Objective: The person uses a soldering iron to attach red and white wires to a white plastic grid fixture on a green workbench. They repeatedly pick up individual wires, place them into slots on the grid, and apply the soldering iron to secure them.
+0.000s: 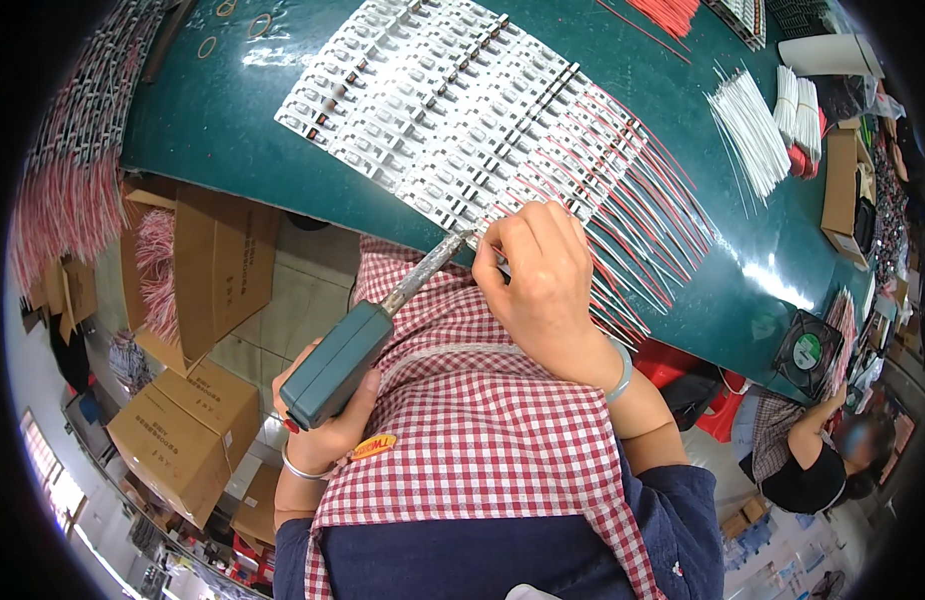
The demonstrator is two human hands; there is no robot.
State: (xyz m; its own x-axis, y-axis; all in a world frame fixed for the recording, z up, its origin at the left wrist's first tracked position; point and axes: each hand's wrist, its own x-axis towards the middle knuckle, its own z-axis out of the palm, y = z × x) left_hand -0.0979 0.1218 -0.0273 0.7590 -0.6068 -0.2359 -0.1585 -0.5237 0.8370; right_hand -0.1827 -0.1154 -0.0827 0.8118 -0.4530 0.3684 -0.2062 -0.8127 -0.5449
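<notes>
My left hand (332, 410) is wrapped round the dark green body of a soldering gun (339, 365). The gun's metal barrel points up and to the right, and its tip meets the near edge of a white panel of small parts (412, 110). Close to that tip, the thumb and fingers of my right hand (537, 265) are pinched together. What they pinch is too small to make out. Red and white wires (652, 235) fan out to the right from the panel, some passing behind my right hand.
The panel lies on a green table (212, 130). Bundles of white wires (747, 130) lie at the right, near a small black fan (808, 352). Cardboard boxes (187, 440) stand at the lower left, below hanging pink wires (67, 220). Another person (812, 450) sits at the far right.
</notes>
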